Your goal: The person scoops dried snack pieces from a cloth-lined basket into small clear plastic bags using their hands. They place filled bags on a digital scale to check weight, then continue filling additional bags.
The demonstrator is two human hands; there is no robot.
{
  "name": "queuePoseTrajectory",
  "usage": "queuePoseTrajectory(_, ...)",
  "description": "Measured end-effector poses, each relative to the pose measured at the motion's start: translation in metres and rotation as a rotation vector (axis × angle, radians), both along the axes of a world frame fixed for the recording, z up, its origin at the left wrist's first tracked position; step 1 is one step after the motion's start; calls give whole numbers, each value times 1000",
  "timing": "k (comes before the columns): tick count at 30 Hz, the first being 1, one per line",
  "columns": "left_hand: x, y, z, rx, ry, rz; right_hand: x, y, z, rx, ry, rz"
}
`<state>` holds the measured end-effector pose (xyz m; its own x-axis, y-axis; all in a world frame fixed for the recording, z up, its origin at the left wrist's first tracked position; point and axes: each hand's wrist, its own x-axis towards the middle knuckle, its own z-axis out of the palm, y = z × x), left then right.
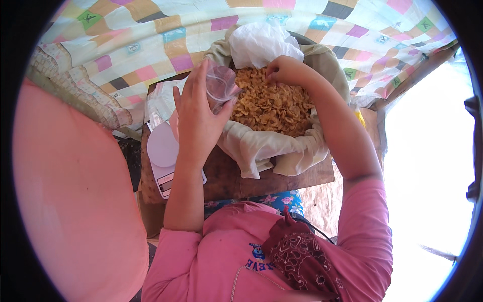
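My left hand (195,98) is raised at the left of the cloth-lined basin, its fingers and thumb around a clear plastic bag (220,83) with its mouth spread. The bag is tilted beside the golden-brown chips (271,108) heaped in the basin. My right hand (292,71) reaches over the heap from the right. Its fingers are bent and drawn together on the chips near the far side; the fingertips are partly hidden. A pale cloth (271,146) lines the basin and hangs over its near rim.
White crumpled plastic (266,44) lies at the basin's far rim. A white kitchen scale (163,146) stands on the wooden table (226,176), left of the basin. Clear plastic packaging (160,100) lies behind it. A checked curtain (151,35) hangs close behind; a pink surface (75,196) fills the left.
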<state>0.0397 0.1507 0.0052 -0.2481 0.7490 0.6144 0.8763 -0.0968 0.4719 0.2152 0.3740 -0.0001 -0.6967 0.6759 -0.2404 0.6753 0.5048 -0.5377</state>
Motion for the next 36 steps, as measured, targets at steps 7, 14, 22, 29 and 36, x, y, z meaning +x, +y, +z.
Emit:
queuePoseTrajectory(7,5,-6,-2,-11,8,16,7,6,3,-193,397,-85)
queuePoseTrajectory(14,1,-4,0,-54,-17,22,1,0,-5,96,4,72)
queuePoseTrajectory(22,4,-2,-2,-57,61,37,-6,-3,-22,138,-93,92)
queuePoseTrajectory(29,2,13,10,-36,202,-9,-3,0,-27,196,-90,190)
queuePoseTrajectory(36,0,22,6,-45,168,-34,1,-11,9,100,28,-42)
